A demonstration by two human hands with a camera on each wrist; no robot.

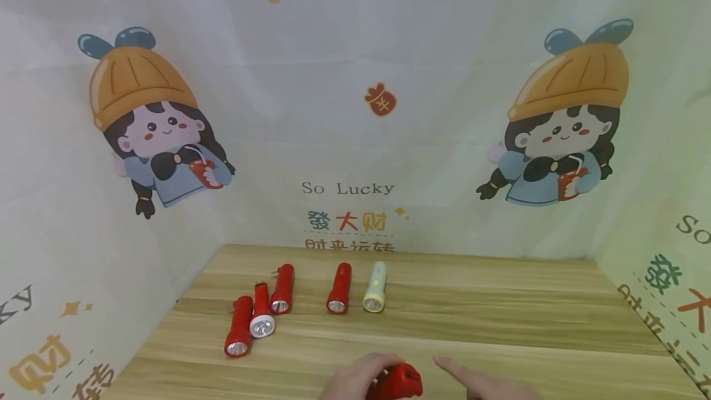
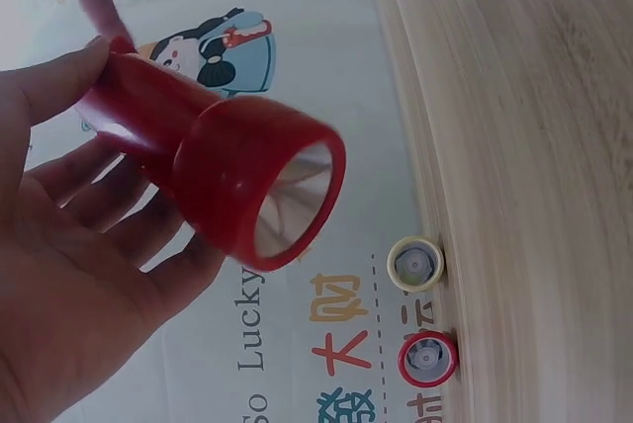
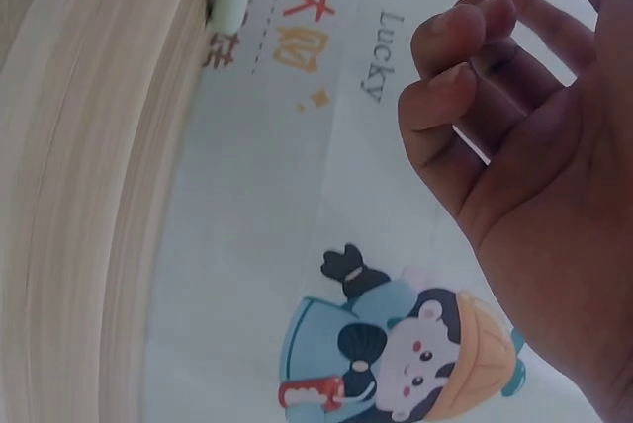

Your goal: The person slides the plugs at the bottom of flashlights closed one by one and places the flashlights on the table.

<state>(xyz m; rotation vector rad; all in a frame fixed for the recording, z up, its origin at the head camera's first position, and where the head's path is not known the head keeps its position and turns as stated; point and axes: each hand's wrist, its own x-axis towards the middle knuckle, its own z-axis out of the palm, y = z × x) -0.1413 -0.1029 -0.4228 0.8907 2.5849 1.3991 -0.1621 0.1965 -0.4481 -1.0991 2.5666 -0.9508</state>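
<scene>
My left hand (image 1: 352, 378) grips a red flashlight (image 1: 402, 383) above the table's front edge. In the left wrist view the flashlight (image 2: 227, 166) has its wide lens head facing away from the palm, with the thumb and fingers about its body. Close to the flashlight's tail is my right hand (image 1: 489, 383), index finger extended toward it. Whether that fingertip touches the tail cannot be told from the left wrist view; in the head view a gap shows. The right wrist view shows the right hand (image 3: 534, 166) holding nothing, its other fingers loosely bent.
On the wooden table (image 1: 472, 307), a red flashlight (image 1: 340, 286) and a pale green one (image 1: 376, 286) lie side by side. Farther left are a red flashlight (image 1: 284, 283), a red one with a white head (image 1: 261, 304), and another red one (image 1: 241, 326). Printed cloth (image 1: 444, 159) surrounds the table.
</scene>
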